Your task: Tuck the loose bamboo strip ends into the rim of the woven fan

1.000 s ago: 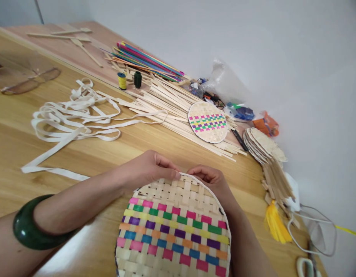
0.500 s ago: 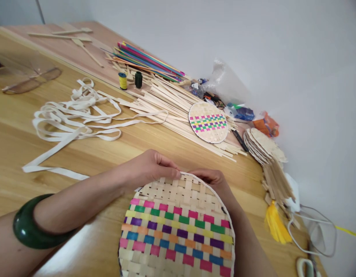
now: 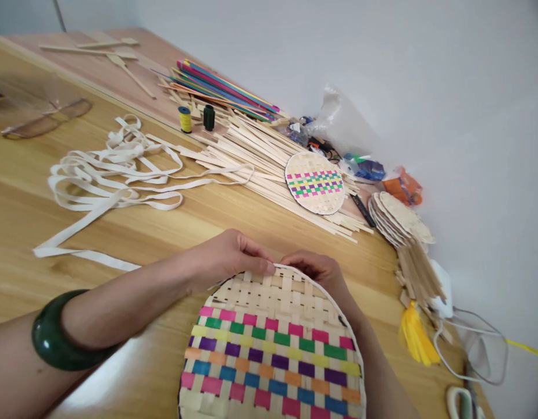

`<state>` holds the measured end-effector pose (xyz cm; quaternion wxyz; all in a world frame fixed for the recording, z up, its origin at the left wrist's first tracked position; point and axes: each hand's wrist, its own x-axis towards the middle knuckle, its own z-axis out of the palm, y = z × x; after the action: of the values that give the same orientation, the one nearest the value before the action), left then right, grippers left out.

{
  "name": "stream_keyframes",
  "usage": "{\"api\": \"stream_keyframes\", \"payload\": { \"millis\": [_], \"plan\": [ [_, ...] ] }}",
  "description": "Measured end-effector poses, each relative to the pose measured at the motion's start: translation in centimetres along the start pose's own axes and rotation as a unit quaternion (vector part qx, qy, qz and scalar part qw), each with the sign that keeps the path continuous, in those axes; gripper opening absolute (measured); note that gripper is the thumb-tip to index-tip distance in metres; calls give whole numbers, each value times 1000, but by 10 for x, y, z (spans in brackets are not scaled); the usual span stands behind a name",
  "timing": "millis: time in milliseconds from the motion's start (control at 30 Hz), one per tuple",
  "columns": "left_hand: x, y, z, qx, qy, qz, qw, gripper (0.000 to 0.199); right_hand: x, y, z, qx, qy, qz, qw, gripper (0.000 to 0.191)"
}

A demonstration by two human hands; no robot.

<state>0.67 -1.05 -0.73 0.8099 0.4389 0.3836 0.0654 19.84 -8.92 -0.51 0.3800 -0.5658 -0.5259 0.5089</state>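
A round woven bamboo fan panel (image 3: pixel 269 349), banded in pink, green, yellow, purple, orange and blue, stands tilted in front of me, its lower part cut off by the view. White fabric tape (image 3: pixel 327 288) runs along its upper and right rim. My left hand (image 3: pixel 242 256) is closed on the top edge, thumb on the front face. Close by on the right, my right hand (image 3: pixel 316 267) grips the rim from behind, its fingertips mostly hidden. Loose white tape (image 3: pixel 89 256) leads from a tangled pile and passes behind my left forearm.
Pale bamboo strips (image 3: pixel 234 151) lie across the table, with coloured strips (image 3: pixel 225 87) behind. A smaller woven disc (image 3: pixel 314 183) rests on them. Beyond are thread spools (image 3: pixel 185 120), glasses (image 3: pixel 46 119), stacked woven fans (image 3: pixel 399 218), a yellow tassel (image 3: pixel 417 334) and scissors (image 3: pixel 459 401).
The woven panel has shifted slightly right and down at its top edge. Both hands keep their hold near the top rim, and my left forearm has moved a little to the right.
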Motion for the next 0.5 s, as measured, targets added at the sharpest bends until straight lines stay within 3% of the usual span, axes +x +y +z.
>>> {"api": "stream_keyframes", "payload": {
  "millis": [167,500],
  "plan": [
    [0,2,-1,-6,-1,-2,1000,23,5,1,-3,34,38,29,998,22],
    [-1,3,1,-33,10,-23,999,18,0,4,-6,-14,8,-20,1000,16]
  ]
}}
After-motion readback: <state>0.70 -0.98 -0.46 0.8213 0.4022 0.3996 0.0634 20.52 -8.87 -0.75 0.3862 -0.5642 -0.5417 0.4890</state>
